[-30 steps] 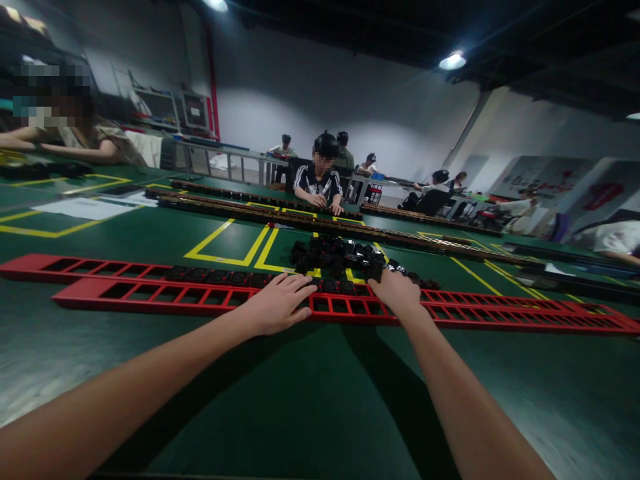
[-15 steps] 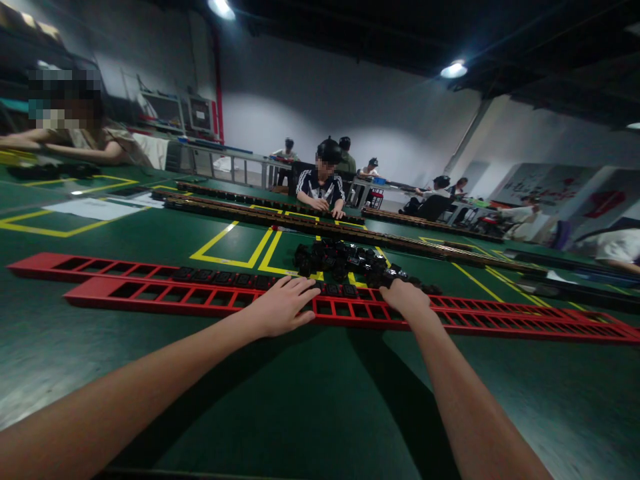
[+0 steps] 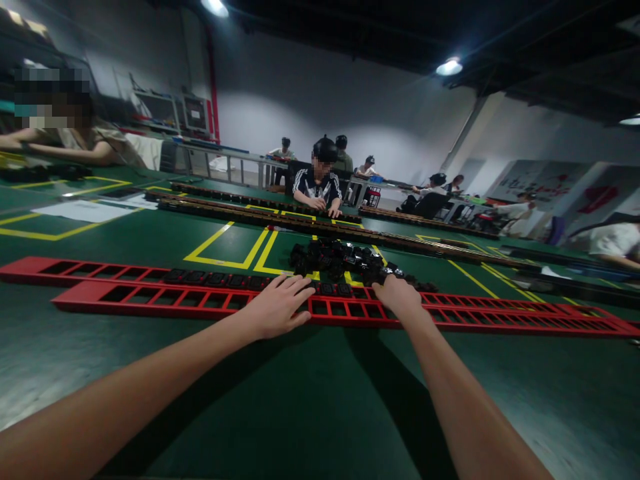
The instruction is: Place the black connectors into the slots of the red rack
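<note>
Two long red slotted frames (image 3: 135, 297) lie side by side across the green table. Black square parts (image 3: 216, 279) fill several slots of the farther frame. My left hand (image 3: 281, 307) rests palm down over the frames, fingers stretched out and covering part of the black row. On the right, my right hand (image 3: 400, 297) is at the farther frame with its fingers curled down. What its fingertips pinch, if anything, is hidden. Just beyond it lies a loose pile of black parts (image 3: 340, 259), close to the frames.
Long dark brown strips (image 3: 280, 219) run across the table behind the pile. Yellow tape lines (image 3: 220, 261) mark the green tabletop. White paper (image 3: 83, 211) lies at the left. A person (image 3: 318, 183) works across the table, another (image 3: 75, 140) at the far left.
The whole view has shifted slightly left. My right hand has moved a little left along the farther frame. My left hand stays in place on the frames.
</note>
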Tool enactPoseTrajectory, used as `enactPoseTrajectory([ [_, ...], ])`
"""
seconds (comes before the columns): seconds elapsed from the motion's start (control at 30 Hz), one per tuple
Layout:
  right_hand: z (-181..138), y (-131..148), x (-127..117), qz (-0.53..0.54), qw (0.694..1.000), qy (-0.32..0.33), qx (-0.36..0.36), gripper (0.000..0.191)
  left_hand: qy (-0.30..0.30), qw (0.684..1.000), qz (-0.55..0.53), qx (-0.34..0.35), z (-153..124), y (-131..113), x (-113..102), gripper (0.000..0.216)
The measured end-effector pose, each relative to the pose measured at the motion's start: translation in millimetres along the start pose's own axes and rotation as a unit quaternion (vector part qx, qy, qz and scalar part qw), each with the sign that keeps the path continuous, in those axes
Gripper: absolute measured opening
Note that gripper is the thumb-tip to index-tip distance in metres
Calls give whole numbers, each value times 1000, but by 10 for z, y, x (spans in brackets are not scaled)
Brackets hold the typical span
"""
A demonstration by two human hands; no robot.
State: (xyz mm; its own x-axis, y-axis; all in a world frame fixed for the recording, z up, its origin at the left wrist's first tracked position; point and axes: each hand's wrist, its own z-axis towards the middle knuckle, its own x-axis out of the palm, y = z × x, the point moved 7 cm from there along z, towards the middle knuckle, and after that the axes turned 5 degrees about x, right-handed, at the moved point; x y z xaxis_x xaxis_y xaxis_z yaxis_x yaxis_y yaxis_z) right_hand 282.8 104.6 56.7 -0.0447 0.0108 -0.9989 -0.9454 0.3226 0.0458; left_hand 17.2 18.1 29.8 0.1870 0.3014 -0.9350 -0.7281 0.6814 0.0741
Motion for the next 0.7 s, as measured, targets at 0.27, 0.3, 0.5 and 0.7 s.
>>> enactPoseTrajectory([
  [0.27, -88, 122, -13, 7, 999, -17, -38, 48, 4, 1000, 5, 4, 9, -13, -15, 54],
  [0.3, -90, 119, -12, 7, 999, -16, -36, 48, 4, 1000, 5, 6, 9, -13, -15, 54],
  [0.5, -148, 190, -16, 7, 999, -16, -46, 47, 10, 1000, 14, 16, 6, -30, -16, 57],
  [0.7, -375, 464, -6, -6, 995, -18, -95, 45, 9, 1000, 22, 20, 14, -67, -22, 62],
])
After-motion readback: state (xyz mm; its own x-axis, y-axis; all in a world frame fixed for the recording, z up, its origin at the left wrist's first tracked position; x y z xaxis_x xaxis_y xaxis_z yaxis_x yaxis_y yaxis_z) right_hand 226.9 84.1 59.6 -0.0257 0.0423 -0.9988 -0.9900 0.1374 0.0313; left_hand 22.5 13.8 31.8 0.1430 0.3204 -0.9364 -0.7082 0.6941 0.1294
